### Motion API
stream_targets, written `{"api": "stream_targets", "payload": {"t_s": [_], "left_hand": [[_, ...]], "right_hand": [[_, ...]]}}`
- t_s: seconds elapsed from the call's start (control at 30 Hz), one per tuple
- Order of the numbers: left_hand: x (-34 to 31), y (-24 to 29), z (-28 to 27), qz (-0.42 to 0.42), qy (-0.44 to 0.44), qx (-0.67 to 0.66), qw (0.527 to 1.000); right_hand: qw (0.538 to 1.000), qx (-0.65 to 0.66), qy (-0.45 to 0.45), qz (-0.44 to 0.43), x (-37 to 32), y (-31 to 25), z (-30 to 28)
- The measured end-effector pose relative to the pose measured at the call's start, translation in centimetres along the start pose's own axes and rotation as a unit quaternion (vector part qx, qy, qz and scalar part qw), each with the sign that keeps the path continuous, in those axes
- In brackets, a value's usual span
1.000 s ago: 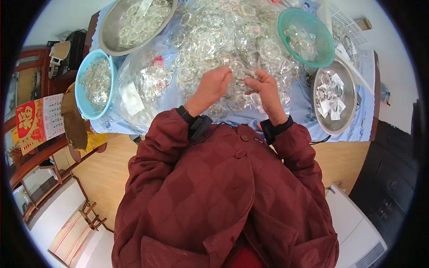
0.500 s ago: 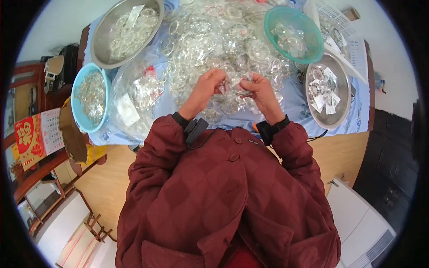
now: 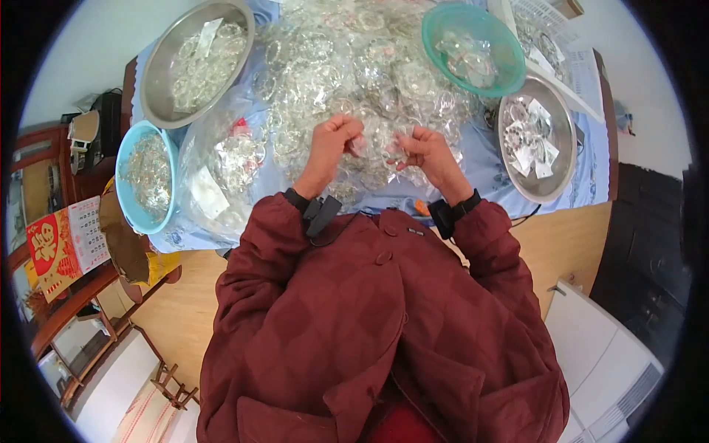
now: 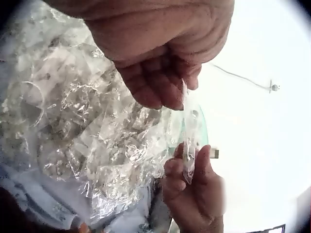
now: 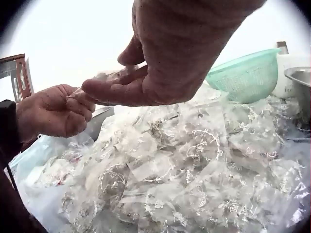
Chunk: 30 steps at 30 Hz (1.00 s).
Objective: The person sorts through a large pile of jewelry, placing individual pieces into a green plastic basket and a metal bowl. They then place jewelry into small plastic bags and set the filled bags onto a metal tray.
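Observation:
In the left wrist view, a small clear plastic bag [image 4: 190,131] stretches between both hands, with something small and shiny inside. My left hand [image 3: 332,151] pinches one end of it between thumb and fingers. At the other end my right hand [image 3: 436,155] grips it, thumb on one side and fingers on the other, as the right wrist view also shows. Under both hands spreads a large pile of clear bags [image 3: 310,88] containing silvery, bracelet-like rings.
Left of the pile stand a steel bowl [image 3: 153,81], a light blue basin [image 3: 171,159] and a big clear bag [image 3: 210,193]. A green basket [image 3: 509,66], a white crate [image 3: 565,88] and an oval steel bowl [image 3: 565,159] are on the right. Blue cloth [image 3: 473,177] covers the table.
Both hands have shifted slightly left and downward in the head view, and the gap between them has changed a little. The bowls and basket also shift leftward as the head view turns.

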State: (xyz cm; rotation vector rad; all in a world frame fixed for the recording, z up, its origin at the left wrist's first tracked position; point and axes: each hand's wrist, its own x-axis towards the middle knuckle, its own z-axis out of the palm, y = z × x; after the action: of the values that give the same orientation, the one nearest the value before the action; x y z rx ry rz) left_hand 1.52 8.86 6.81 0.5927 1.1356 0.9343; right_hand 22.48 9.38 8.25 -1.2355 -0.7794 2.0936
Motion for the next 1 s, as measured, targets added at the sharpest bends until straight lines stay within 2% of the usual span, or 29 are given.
{"api": "stream_targets", "payload": {"t_s": [0.13,0.2,0.37,0.47,0.5,0.53,0.57,0.6,0.7,0.77,0.83,0.9,0.93,1.0], "left_hand": [[0.2,0.6,-0.3,0.049,-0.012,0.012,0.999],[0.3,0.8,0.0,0.075,-0.016,0.012,0.997],[-0.2,1.4,0.5,0.076,-0.015,0.006,0.997],[-0.8,2.3,1.0,0.146,0.011,0.125,0.981],[-0.5,2.3,1.0,0.097,0.034,0.126,0.987],[-0.1,1.8,0.8,0.054,0.048,0.125,0.989],[0.3,1.4,0.6,0.049,0.038,0.097,0.993],[0.4,0.9,0.0,0.035,0.033,0.072,0.996],[0.3,0.4,-1.6,0.037,0.006,0.028,0.999],[-0.2,-0.1,-2.4,0.032,0.019,0.023,0.999],[-0.3,-0.7,-2.8,0.028,0.029,0.020,0.999],[-0.3,-1.4,-3.2,0.016,0.028,0.023,0.999],[-0.3,-1.6,-3.3,0.009,0.026,0.025,0.999],[-0.4,-1.9,-3.3,0.008,0.025,0.028,0.999]], "right_hand": [[0.995,0.098,-0.029,-0.013,0.0,-0.5,0.0],[0.996,0.085,-0.021,-0.019,0.4,-0.2,-0.3],[0.997,0.075,-0.010,-0.034,0.5,0.3,-0.5],[0.997,0.049,-0.033,-0.056,0.5,1.6,-0.3],[0.995,0.005,-0.045,-0.088,0.7,1.2,-1.0],[0.998,0.002,-0.022,-0.066,0.5,0.9,-1.0],[0.999,0.006,0.002,-0.039,0.4,0.6,-1.1],[0.998,-0.001,0.023,-0.061,0.2,-0.5,-2.2],[0.985,0.104,0.067,-0.117,0.0,-1.9,-3.7],[0.969,0.097,0.100,-0.202,-0.7,-5.0,-5.9],[0.937,0.085,0.112,-0.321,-0.7,-8.1,-11.1],[0.865,0.208,0.140,-0.435,-1.1,-12.6,-11.9],[0.865,0.209,0.141,-0.434,-1.0,-13.1,-13.1],[0.864,0.175,0.215,-0.420,-0.7,-13.3,-15.5]]}}
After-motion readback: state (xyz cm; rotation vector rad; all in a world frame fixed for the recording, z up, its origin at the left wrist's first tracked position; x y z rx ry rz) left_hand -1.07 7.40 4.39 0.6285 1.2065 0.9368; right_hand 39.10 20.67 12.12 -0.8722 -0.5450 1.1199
